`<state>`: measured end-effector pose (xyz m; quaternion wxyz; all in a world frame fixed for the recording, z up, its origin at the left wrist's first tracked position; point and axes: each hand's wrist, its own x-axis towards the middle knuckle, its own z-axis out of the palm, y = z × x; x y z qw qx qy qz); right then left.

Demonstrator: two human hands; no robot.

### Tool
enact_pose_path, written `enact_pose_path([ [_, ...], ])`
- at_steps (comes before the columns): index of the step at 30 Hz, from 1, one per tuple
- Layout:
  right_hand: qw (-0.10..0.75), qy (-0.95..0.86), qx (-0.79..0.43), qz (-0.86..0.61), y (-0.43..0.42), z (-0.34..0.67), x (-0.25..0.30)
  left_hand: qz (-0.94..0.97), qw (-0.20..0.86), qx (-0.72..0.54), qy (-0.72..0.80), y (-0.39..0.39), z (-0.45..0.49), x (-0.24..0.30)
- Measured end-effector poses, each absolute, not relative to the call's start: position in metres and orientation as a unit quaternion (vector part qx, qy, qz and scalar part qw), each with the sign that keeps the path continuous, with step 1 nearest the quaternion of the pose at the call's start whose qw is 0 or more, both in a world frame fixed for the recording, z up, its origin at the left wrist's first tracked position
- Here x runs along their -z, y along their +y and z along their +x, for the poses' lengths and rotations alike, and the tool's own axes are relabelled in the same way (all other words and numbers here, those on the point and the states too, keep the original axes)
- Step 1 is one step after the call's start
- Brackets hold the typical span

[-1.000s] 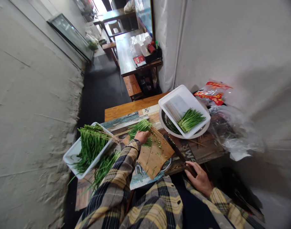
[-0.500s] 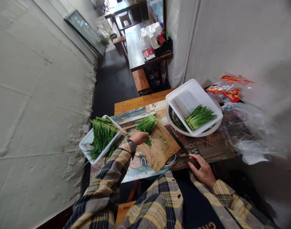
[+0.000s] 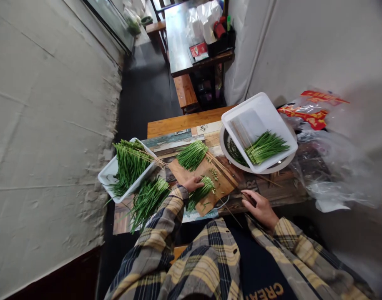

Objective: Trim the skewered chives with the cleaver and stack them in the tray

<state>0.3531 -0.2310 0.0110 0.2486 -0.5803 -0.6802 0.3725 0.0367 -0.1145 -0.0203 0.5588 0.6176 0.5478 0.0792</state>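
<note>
The left hand [image 3: 192, 183] is resting against a bunch of green stalks [image 3: 202, 192] lying on the near part of the cutting board [image 3: 180, 173]; its fingers are curling in over the bunch with little gap between them, but their undersides are hidden, so whether they are gripping or merely pressing cannot be told. The right hand [image 3: 262, 208] is closing its fingers around the dark handle of a knife [image 3: 252, 200] just beside the table's near edge, while the blade is blending into the brown background and is hard to make out. Loose skewers [image 3: 222, 168] are running along the board's right side, and a second bunch [image 3: 192, 155] is covering its far corner, leaving a narrow bare strip between the two bunches. A third pile of stalks [image 3: 149, 199] is lying on the table [image 3: 166, 143] close to the left sleeve [image 3: 158, 233], between it and the loaded left tray [image 3: 107, 183]. To the right, a white tray [image 3: 256, 112] is sitting tilted on a bowl [image 3: 222, 143], hiding most of its contents. The far table [image 3: 178, 37] is running out of view at the top.
</note>
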Motion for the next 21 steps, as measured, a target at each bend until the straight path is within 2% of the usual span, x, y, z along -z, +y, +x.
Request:
enact_pose_path([
  [6,0.217,-0.687,-0.402,-0.565,-0.235,0.341,-0.002,0.609,0.576,-0.099,0.536,-0.126,0.035,0.032],
  [10,0.219,-0.678,-0.408,-0.570,-0.236,0.337,-0.005,0.640,0.582,-0.146,0.480,-0.134,0.020,0.019],
  [14,0.215,-0.669,-0.429,-0.568,-0.230,0.338,-0.016,0.651,0.549,-0.175,0.494,-0.148,0.015,-0.002],
  [17,0.181,-0.639,-0.495,-0.560,-0.223,0.339,-0.023,0.660,0.515,-0.192,0.511,-0.159,0.012,-0.022],
  [21,0.119,-0.560,-0.641,-0.511,-0.214,0.337,-0.026,0.658,0.478,-0.219,0.539,-0.169,0.004,-0.047],
])
